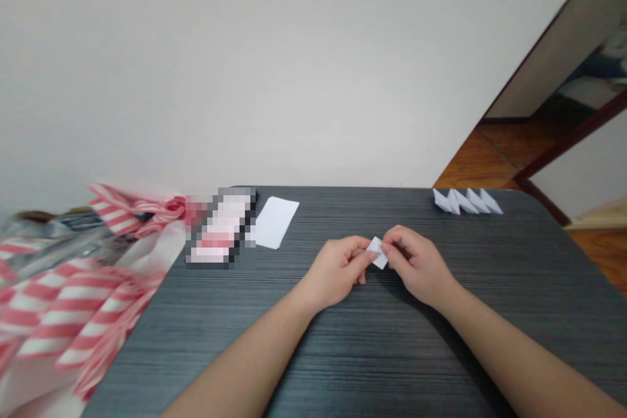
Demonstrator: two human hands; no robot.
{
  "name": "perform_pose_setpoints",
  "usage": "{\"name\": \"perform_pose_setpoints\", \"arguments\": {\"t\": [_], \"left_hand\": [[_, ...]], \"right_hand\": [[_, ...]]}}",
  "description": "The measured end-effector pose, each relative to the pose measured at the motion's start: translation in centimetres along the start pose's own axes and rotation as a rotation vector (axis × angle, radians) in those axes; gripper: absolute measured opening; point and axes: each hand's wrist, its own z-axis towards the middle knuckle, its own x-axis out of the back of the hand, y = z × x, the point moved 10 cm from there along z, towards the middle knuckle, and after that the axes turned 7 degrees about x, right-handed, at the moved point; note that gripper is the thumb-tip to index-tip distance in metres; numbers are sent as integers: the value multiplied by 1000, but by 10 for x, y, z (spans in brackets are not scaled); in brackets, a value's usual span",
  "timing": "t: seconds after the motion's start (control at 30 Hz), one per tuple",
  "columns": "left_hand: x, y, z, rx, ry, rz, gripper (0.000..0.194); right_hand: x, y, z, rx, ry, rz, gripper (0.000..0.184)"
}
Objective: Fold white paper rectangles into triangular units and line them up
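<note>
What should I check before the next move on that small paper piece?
1. Small white folded paper piece held between both hands: ok.
2. Left hand grip on the piece: ok, fingers pinching it.
3. Right hand grip on the piece: ok, fingers pinching it.
4. Creases on the piece: cannot tell, fingers hide them.
5. Row of folded white paper pieces on the dark grey wood-grain table: ok, apart from the hands.

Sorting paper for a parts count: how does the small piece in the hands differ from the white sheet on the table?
The paper piece is far smaller than the white sheet. The piece is held up between the left hand and right hand, while the sheet lies flat on the dark table. The piece looks folded; the sheet looks like an unfolded rectangle. Both are white paper.
</note>
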Motion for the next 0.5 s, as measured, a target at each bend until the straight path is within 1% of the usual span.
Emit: {"name": "perform_pose_setpoints", "arguments": {"t": [0.07, 0.2, 0.37, 0.5], "left_hand": [[1, 0, 0, 8, 12, 29, 28], [2, -2, 0, 15, 31, 10, 28], [2, -2, 0, 15, 38, -4, 26], [2, -2, 0, 17, 40, 0, 25]], "right_hand": [[0, -1, 0, 0, -4, 7, 14], [-1, 1, -1, -28, -15, 27, 12], [-3, 10, -4, -91, -6, 79, 8], [-7, 17, -8, -119, 5, 150, 9]]}}
